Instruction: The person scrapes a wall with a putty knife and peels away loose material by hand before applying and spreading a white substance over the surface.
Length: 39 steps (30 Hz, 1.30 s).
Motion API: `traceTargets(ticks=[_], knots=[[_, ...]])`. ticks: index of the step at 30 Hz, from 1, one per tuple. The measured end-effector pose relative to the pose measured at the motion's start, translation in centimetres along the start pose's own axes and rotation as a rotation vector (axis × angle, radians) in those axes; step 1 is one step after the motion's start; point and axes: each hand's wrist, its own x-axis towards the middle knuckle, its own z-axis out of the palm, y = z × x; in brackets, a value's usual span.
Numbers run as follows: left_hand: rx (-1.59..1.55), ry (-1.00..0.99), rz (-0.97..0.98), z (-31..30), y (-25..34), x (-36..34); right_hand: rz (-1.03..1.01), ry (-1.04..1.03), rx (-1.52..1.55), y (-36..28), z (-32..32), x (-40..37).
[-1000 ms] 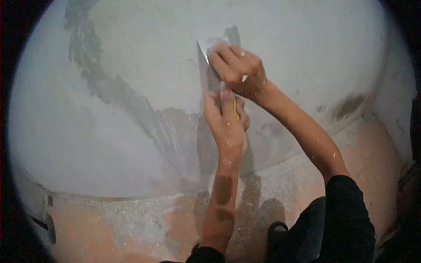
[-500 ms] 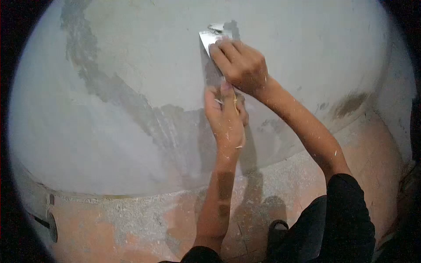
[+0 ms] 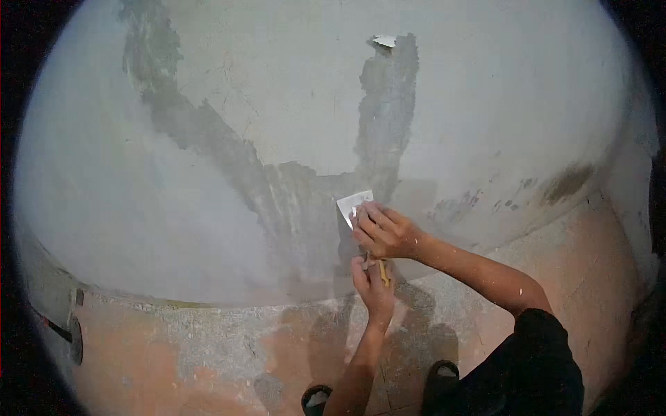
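A scraper [image 3: 353, 204] with a wide, shiny metal blade lies close against the lower part of the wall [image 3: 485, 90]. My right hand [image 3: 386, 232] is closed on its blade, fingers pressed over the metal. Just below, my left hand [image 3: 375, 286] grips the yellow handle end. Above the blade runs a darker grey bare strip [image 3: 386, 111], where the pale coating is off. A loose white flake [image 3: 383, 41] curls out at the top of that strip. A broader bare patch [image 3: 229, 156] stretches up to the left.
The wall meets an orange-and-grey speckled floor [image 3: 139, 360] along a curved line. My sandalled feet [image 3: 444, 371] stand close to the wall. A dark brown stain [image 3: 567, 182] marks the wall at lower right. A dark disc-shaped object [image 3: 75, 340] is at far left.
Both hands and the scraper have come down the wall from near the top. The bare strip and white flake they largely covered now show.
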Motion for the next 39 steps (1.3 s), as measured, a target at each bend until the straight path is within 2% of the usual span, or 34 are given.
traceTargets(ticks=[2, 3, 6, 8, 11, 14, 17, 22, 25, 27, 30, 33, 37, 39], knots=[[-0.068, 0.009, -0.035, -0.8, 0.3, 0.1, -0.012, 0.004, 0.012, 0.4, -0.2, 0.5], [0.026, 0.023, 0.054, -0.4, 1.3, 0.5, -0.003, 0.029, -0.012, 0.8, -0.1, 1.2], [0.076, -0.055, 0.031, 0.2, 4.8, 0.9, 0.054, 0.06, -0.026, 1.6, -1.3, 3.1], [0.045, -0.014, -0.024, 0.2, 3.6, 0.8, 0.068, 0.027, 0.015, 1.5, -1.3, 3.0], [-0.022, 0.016, -0.001, 0.3, 2.2, 0.7, 0.015, 0.099, -0.059, 1.3, -0.4, 2.4], [0.005, -0.097, -0.016, -0.2, 4.3, -0.3, -0.015, 0.15, -0.094, 1.4, -1.6, 3.4], [0.011, -0.046, 0.013, -0.4, 3.6, -0.4, 0.032, 0.082, -0.034, 0.5, -1.8, 2.7], [-0.039, -0.108, 0.05, -0.3, 4.2, 0.4, -0.017, 0.129, -0.077, 1.8, -1.6, 3.9], [-0.005, -0.053, 0.034, -0.4, 3.9, 0.3, 0.071, 0.115, -0.048, 0.5, -1.2, 3.5], [-0.002, -0.029, 0.058, -0.7, 3.8, 1.0, 0.045, 0.105, -0.039, 0.2, -0.5, 3.1], [0.061, -0.067, 0.092, -1.0, 4.3, 1.3, -0.007, 0.155, -0.116, 1.2, -0.2, 3.7], [0.076, -0.073, 0.082, -1.0, 4.5, 1.1, 0.097, 0.083, -0.029, 0.1, -1.1, 3.8], [0.051, -0.141, 0.083, -1.3, 4.9, 1.2, -0.005, 0.16, -0.105, 0.9, 0.1, 3.9], [0.064, -0.161, 0.081, -1.4, 5.1, 1.7, 0.039, 0.156, -0.085, 1.2, -0.5, 4.3]])
